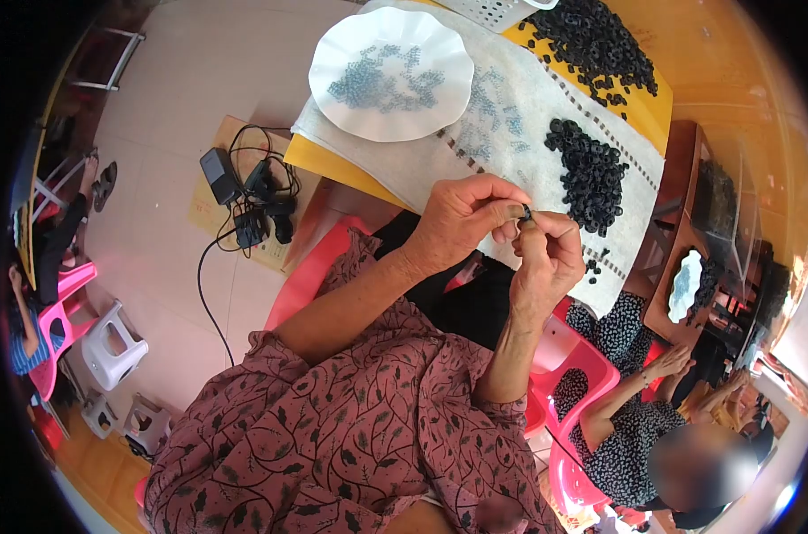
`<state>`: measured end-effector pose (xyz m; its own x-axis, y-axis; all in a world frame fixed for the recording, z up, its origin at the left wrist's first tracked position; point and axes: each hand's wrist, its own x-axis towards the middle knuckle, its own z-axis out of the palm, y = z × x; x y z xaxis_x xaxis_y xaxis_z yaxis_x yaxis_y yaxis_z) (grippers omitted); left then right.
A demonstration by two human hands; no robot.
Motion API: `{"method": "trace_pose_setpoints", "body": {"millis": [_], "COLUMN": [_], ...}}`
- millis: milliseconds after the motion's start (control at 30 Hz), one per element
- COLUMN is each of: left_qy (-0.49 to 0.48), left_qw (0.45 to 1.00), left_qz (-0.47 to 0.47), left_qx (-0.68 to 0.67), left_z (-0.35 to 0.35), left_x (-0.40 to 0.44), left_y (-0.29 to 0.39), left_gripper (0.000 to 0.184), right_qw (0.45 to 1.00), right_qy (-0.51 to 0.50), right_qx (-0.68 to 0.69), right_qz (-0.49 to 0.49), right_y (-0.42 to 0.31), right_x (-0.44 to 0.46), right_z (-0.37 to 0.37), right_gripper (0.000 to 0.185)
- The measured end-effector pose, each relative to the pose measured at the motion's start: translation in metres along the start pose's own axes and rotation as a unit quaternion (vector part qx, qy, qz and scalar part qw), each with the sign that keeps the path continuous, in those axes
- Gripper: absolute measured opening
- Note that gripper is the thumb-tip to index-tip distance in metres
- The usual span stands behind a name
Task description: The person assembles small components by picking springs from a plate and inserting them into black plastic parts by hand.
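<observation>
My left hand [462, 218] and my right hand [549, 258] meet above the front edge of the cloth, fingertips pinched together. Between them is a small black piece [526, 213], held by both; its details are too small to make out. Just beyond my hands, a pile of black ring-like pieces [591, 178] lies on the white cloth [533, 116]. A white scalloped plate [332, 53] with small clear bluish pieces rests at the back left of the cloth. More of the clear pieces [488, 111] are scattered on the cloth beside it.
A larger heap of black pieces [595, 44] lies on the yellow table [657, 111], near a white basket [497, 11]. Chargers and cables [248, 191] sit on a box at the left. A co-worker [635, 409] sits at the right, near pink chairs [582, 374].
</observation>
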<state>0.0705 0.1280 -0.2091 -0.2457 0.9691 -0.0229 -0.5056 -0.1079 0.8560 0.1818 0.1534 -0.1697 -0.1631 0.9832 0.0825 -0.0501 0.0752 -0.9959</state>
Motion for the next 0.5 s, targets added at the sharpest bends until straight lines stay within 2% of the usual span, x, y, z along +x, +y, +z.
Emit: {"method": "trace_pose_setpoints", "body": {"millis": [67, 133, 267, 333, 467, 500], "left_qy": [-0.013, -0.014, -0.021, -0.033, -0.045, -0.042], "left_qw": [0.999, 0.997, 0.996, 0.995, 0.996, 0.997], "left_qz": [0.011, 0.041, 0.050, 0.059, 0.053, 0.037], "left_qx": [0.027, 0.064, 0.073, 0.076, 0.060, 0.054], "left_z": [0.001, 0.004, 0.005, 0.005, 0.006, 0.006], "left_x": [-0.001, -0.002, -0.003, -0.003, -0.003, -0.003], "left_y": [0.001, 0.001, -0.001, 0.000, 0.002, 0.001], "left_gripper": [0.011, 0.010, 0.010, 0.010, 0.010, 0.011], "right_qw": [1.000, 0.999, 0.998, 0.992, 0.994, 0.994], "right_qy": [0.013, -0.022, -0.032, -0.028, -0.031, -0.046], "right_qx": [0.003, -0.031, -0.059, -0.126, -0.099, -0.083], "right_qz": [-0.002, 0.034, 0.018, 0.006, 0.028, 0.060], "right_y": [-0.004, -0.012, -0.009, -0.006, -0.017, -0.020], "right_x": [-0.001, 0.000, -0.002, -0.004, -0.007, -0.006], "right_z": [-0.001, -0.006, -0.014, -0.018, -0.021, -0.023], "right_gripper": [0.004, 0.013, 0.011, 0.011, 0.009, 0.007]}}
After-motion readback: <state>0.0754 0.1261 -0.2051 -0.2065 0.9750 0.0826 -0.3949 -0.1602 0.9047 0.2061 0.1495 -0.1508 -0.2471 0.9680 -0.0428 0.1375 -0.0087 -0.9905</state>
